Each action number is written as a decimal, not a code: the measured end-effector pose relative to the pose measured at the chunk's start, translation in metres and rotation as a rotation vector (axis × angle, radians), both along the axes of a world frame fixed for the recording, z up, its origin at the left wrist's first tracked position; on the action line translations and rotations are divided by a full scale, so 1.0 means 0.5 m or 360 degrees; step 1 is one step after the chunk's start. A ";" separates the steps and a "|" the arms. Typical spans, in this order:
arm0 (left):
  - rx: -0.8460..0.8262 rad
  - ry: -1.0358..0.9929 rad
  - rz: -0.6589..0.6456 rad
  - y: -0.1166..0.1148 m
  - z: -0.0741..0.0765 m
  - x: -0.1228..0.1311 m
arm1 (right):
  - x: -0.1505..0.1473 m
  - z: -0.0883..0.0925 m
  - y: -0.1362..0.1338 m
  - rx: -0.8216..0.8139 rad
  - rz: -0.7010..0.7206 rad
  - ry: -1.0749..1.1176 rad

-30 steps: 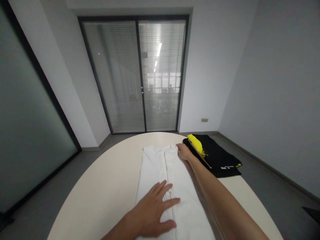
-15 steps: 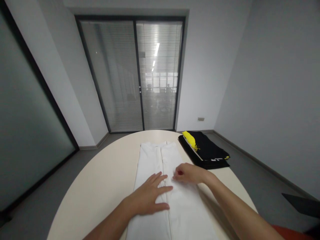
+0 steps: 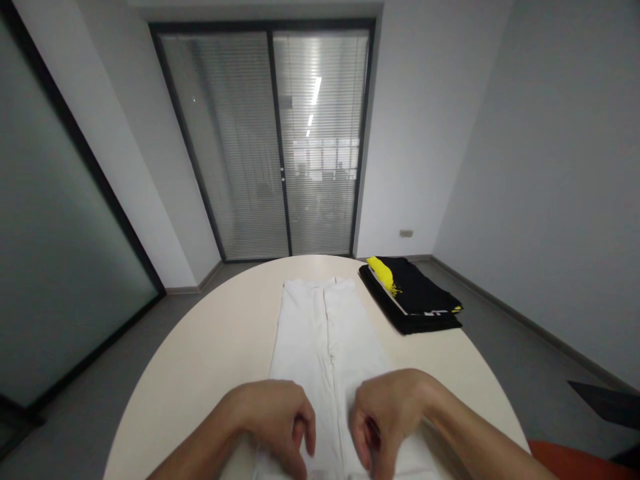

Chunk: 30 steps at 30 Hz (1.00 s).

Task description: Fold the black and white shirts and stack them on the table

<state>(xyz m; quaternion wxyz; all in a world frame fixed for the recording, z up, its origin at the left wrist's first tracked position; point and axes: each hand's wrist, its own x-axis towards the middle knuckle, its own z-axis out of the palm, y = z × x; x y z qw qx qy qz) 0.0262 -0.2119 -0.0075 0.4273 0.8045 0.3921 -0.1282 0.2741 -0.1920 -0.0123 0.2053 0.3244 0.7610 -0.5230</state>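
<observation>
A long piece of folded white cloth (image 3: 303, 320), which looks like a garment, lies lengthwise on the table with a raised seam down its middle. My left hand (image 3: 277, 420) is at the cloth's near left part, fingers curled down and closed on the fabric. Across the seam, my right hand (image 3: 387, 417) bends down over the near right part, its thumb and fingers bunched on the cloth. The fingertips of both hands are partly hidden at the bottom of the view.
A round cream table (image 3: 210, 340) carries the cloth. At its far right lies a stack of folded black clothes (image 3: 420, 287) with a yellow patch (image 3: 381, 272) on top. Something orange-red (image 3: 575, 460) shows at the lower right. Behind stand glass doors with blinds (image 3: 230, 153).
Both hands have moved toward me along the cloth. The left hand, flat with fingers spread before, now has them curled. The black stack has stayed in place.
</observation>
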 end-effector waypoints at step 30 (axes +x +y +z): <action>0.0670 -0.0839 0.0896 0.105 -0.042 -0.063 | 0.066 -0.005 0.091 0.1377 -0.0764 0.0381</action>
